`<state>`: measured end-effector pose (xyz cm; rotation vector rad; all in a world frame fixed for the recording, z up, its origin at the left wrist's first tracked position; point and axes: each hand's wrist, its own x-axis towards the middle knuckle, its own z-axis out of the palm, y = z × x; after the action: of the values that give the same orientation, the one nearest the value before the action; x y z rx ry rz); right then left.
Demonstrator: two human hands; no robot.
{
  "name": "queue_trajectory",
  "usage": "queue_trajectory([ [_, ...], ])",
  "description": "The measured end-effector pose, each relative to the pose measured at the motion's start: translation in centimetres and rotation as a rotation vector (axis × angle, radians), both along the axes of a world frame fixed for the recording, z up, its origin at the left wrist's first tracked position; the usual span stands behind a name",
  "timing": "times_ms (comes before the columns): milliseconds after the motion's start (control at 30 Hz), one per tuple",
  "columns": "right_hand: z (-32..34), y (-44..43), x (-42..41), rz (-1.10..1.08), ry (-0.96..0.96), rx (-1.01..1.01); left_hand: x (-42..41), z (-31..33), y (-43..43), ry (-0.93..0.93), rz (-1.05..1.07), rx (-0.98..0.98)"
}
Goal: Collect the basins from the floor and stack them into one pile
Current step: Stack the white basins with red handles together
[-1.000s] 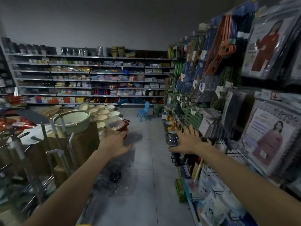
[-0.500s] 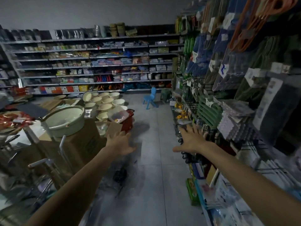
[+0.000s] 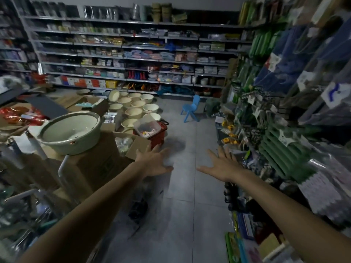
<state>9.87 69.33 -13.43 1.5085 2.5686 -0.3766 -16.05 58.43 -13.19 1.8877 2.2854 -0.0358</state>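
- both arms are out in front, nothing held. left hand (image 3: 155, 162) has its fingers spread, palm down, just beside an open box flap. right hand (image 3: 222, 166) has its fingers spread too, close to the right rack (image 3: 284, 133).
- risk near my feet: a dark object (image 3: 137, 209) lies on the floor, too blurred to identify. in this dim light it looks like a trip hazard.
- risk on the left: a big green basin (image 3: 70, 131) sits on a cardboard box (image 3: 91, 166) beside my left arm. a careless elbow could tip it off.
- risk on the right: packets and hooks on the rack crowd the aisle, so my arm could snag them.
- risk ahead: a red basket (image 3: 157, 135) with a clear tub (image 3: 147, 125) on top stands right against the basins. reaching over it could knock the tub.
- task thing: the cream basins (image 3: 133, 111) are on the floor past the basket, well apart from both hands. they sit in a tight cluster, with one tilted up at the back. no pile is visible, so i judge stacking hasn't started.
- surface: grey tile floor (image 3: 182, 196), flat and smooth-looking. the basins should slide and nest easily.
- room: a dim shop aisle. a blue chair (image 3: 191, 109) stands right of the basins, and full back shelves (image 3: 133, 54) span the far wall.
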Motion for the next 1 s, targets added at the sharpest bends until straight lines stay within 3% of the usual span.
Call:
queue_trajectory([
  [167,0.3,9.8,-6.7,-0.008,-0.051,0.006,-8.3,-2.0,10.6,-0.024,0.003,0.069],
  [333,2.1,19.3,-12.1,-0.055,-0.026,0.000,-15.1,0.0,20.2,-0.015,-0.017,0.103],
  [467,1.5,26.7,-14.2,-0.080,-0.039,-0.002,-17.2,1.2,28.0,-0.044,-0.089,0.111],
  [700,-1.9,42.2,-15.4,-0.096,-0.030,-0.023,-19.3,-2.8,44.9,0.024,-0.107,0.049],
  [1000,-3.3,69.2,-16.4,-0.152,-0.013,-0.081,-21.2,-3.8,69.5,0.087,-0.127,-0.062],
])
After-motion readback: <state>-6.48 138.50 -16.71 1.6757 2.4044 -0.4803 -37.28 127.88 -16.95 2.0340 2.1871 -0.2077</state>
